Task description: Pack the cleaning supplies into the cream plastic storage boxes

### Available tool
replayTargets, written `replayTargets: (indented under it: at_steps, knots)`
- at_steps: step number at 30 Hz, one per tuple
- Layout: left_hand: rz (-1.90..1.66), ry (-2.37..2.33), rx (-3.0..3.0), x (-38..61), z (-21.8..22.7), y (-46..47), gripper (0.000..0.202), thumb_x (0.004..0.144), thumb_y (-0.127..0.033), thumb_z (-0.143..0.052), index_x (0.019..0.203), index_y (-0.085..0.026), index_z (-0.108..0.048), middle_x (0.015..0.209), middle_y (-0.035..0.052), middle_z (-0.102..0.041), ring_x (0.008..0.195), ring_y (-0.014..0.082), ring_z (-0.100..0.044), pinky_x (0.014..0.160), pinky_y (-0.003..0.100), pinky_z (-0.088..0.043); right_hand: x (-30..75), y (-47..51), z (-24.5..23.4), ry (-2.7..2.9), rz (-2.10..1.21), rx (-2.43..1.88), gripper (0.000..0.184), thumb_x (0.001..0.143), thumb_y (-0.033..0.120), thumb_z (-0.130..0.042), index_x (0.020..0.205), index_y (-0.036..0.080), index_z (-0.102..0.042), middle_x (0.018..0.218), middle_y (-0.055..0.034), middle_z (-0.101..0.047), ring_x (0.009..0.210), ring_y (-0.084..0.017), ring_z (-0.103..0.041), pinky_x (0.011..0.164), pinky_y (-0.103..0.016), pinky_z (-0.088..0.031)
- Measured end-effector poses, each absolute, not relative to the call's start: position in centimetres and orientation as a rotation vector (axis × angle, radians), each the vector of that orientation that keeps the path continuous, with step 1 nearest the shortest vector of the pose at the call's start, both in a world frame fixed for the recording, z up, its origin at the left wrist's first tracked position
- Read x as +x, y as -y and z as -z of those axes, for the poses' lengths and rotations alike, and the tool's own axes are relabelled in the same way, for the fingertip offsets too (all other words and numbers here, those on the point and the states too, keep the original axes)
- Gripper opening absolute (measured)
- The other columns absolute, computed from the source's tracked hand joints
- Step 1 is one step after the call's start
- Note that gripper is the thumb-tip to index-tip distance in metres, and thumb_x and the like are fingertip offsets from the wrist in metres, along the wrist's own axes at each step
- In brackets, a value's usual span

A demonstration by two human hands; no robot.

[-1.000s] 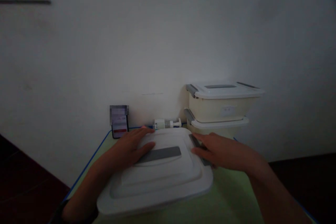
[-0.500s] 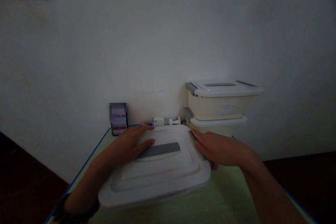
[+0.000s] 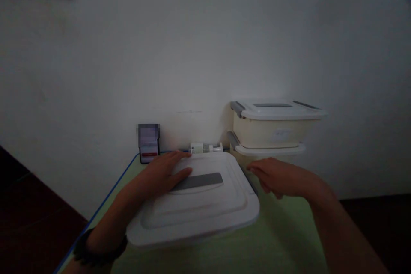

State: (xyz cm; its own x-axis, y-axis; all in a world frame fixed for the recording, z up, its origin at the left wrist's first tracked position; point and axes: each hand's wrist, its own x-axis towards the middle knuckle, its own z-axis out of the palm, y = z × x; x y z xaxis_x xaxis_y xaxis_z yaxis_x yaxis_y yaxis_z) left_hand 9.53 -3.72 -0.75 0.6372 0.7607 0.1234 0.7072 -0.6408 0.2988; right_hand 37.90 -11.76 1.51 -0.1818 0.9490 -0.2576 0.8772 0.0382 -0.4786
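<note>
A white lid (image 3: 205, 209) with a grey inset handle (image 3: 202, 182) sits on a storage box in front of me; the lid hides most of the box body. My left hand (image 3: 167, 173) lies on the lid's left part, fingers stretched out and thumb apart, by the handle. Off the lid's right edge, close to the grey side latch (image 3: 252, 183), is my right hand (image 3: 278, 177). Its fingers are bent and held together, with nothing visible in them. The latch hangs along the box's right side, only partly in view.
Two stacked cream storage boxes (image 3: 266, 132) with white lids stand at the back right against the wall. A pump bottle (image 3: 205, 148) lies behind the near lid. A phone (image 3: 149, 145) leans at the back left of the green table (image 3: 257, 244), which has blue edging.
My right hand has come off the lid's right latch and moved a little rightward. The latch, on the lid's edge before, is now down at the side. My left hand stays on the lid.
</note>
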Motion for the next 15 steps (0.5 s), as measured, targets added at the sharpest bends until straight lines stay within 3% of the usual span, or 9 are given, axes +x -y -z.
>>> replayTargets:
  at_steps: [2,6,11,15]
  knots:
    - [-0.345,-1.191,2.643,9.7,0.7,3.8,0.049,0.091,-0.043,-0.04,0.13,-0.016,-0.049,0.136,0.011,-0.054,0.127,0.025,-0.047,0.107,0.041,-0.035,37.3,12.5,-2.1,2.148,-0.596,-1.893,0.035,0.094,0.025,-0.03,0.101,0.012,-0.062,0.1,-0.0162,-0.068,0.094,-0.028,-0.065,0.081,-0.043,-0.049]
    - [-0.387,-1.147,2.653,9.6,1.0,3.7,0.048,0.091,-0.043,-0.042,0.13,-0.017,-0.047,0.135,0.0113,-0.053,0.127,0.0253,-0.046,0.107,0.043,-0.034,33.4,13.1,-1.6,2.212,-0.294,-1.622,0.031,0.094,0.025,-0.038,0.115,0.015,-0.059,0.112,-0.0104,-0.063,0.105,-0.022,-0.057,0.095,-0.04,-0.043]
    - [-0.339,-0.928,2.626,7.9,-0.3,4.6,0.041,0.087,-0.042,-0.052,0.123,-0.022,-0.051,0.146,0.0089,-0.04,0.132,0.0222,-0.04,0.109,0.037,-0.033,29.0,12.6,0.4,2.343,-0.169,-1.526,0.024,0.091,0.03,-0.048,0.105,0.015,-0.061,0.105,-0.0105,-0.059,0.103,-0.026,-0.052,0.09,-0.044,-0.043]
    - [-0.158,-0.948,2.555,6.0,-1.6,5.1,0.052,0.076,-0.046,-0.066,0.123,-0.027,-0.052,0.148,0.0061,-0.036,0.137,0.0252,-0.033,0.11,0.04,-0.03,28.4,12.1,0.9,2.276,-0.147,-1.609,0.036,0.09,0.047,-0.046,0.094,0.013,-0.058,0.099,-0.0122,-0.059,0.096,-0.027,-0.052,0.084,-0.044,-0.044]
